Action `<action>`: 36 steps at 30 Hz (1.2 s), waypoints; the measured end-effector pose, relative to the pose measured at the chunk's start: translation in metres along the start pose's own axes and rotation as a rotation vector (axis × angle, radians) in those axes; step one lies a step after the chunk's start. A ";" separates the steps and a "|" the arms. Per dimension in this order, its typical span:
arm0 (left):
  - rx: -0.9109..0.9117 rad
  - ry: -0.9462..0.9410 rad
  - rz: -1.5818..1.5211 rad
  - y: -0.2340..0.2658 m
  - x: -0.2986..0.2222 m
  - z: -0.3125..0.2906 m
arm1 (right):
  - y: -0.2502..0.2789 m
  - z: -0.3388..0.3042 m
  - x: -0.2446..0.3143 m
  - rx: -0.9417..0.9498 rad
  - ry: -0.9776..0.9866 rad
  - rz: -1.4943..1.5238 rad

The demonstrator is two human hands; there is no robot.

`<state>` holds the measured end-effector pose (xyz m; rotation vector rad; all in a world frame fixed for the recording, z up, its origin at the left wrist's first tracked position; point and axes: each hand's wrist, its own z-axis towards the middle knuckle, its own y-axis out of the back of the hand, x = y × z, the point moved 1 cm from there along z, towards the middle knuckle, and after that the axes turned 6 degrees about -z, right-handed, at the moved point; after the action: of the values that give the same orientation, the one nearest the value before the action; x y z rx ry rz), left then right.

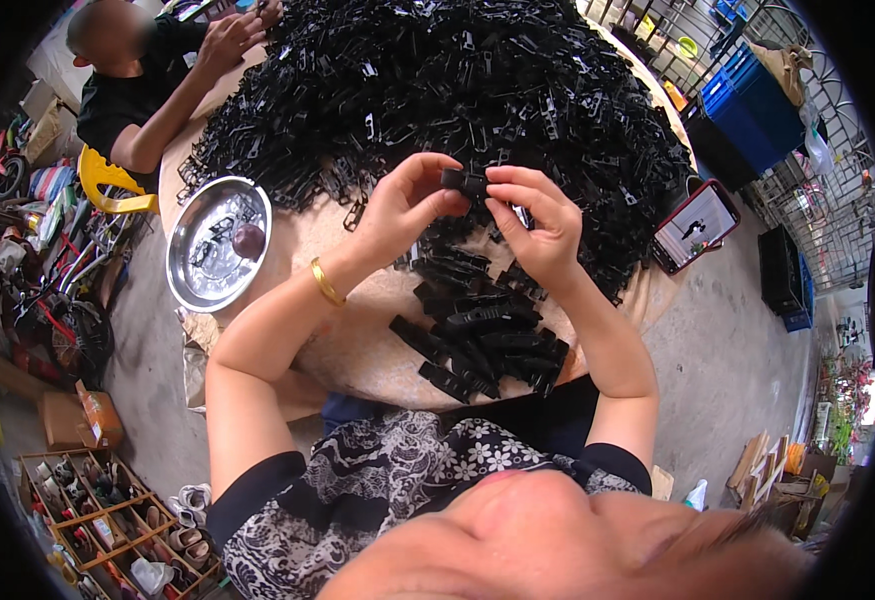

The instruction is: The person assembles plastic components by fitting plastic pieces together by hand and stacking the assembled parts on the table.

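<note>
Between my two hands is a small black plastic part point(465, 183), raised over the near side of a round table point(352, 345). My left hand point(405, 205), with a gold bangle on its wrist, pinches the part's left end. The fingertips of my right hand point(539, 215) close on its right end. Behind my hands a big heap of black plastic pieces point(437, 90) covers most of the tabletop. Closer to me, below my right hand, lies a smaller pile of longer black pieces point(492, 340). The exact kind of these parts cannot be made out.
A shiny metal tray point(182, 280) with a dark round object sits at the table's left. A phone point(697, 228) leans at the right edge. Another person point(142, 90) sits far left by a yellow chair point(107, 185). A shoe rack point(87, 520) and blue crates point(752, 110) stand around.
</note>
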<state>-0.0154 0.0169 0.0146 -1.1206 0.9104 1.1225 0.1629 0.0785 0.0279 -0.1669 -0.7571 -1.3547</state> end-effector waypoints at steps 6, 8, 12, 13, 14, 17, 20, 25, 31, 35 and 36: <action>-0.014 -0.012 -0.056 -0.003 -0.001 0.001 | 0.002 0.001 0.000 0.020 0.162 -0.193; -0.005 -0.011 -0.032 -0.003 -0.001 0.002 | 0.004 0.002 0.000 0.014 0.193 -0.246; 0.057 0.021 -0.054 0.001 0.002 0.001 | 0.003 0.001 -0.002 0.060 0.224 -0.266; 0.057 0.022 -0.054 0.001 0.002 0.001 | 0.003 0.002 -0.001 0.082 0.250 -0.278; 0.069 0.063 -0.078 0.000 0.002 0.000 | 0.003 0.002 0.000 0.103 0.275 -0.291; 0.072 0.133 -0.144 -0.005 0.006 -0.003 | 0.000 -0.001 -0.001 0.164 0.380 -0.347; 0.071 0.188 -0.257 -0.004 0.006 -0.004 | -0.003 -0.002 0.001 0.190 0.418 -0.359; 0.074 0.213 -0.420 0.000 0.000 -0.005 | -0.005 0.003 0.006 0.196 0.450 -0.450; -0.129 0.054 -0.299 0.009 -0.012 0.004 | -0.008 0.004 -0.001 0.122 0.205 -0.384; -0.255 0.072 -0.293 0.022 -0.006 0.010 | -0.010 0.004 -0.013 0.367 0.305 -0.447; -0.287 0.088 -0.318 0.023 -0.004 0.010 | -0.015 0.001 -0.013 0.436 0.348 -0.489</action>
<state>-0.0388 0.0276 0.0154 -1.5016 0.6203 0.9639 0.1488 0.0859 0.0161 0.6202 -0.8038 -1.5800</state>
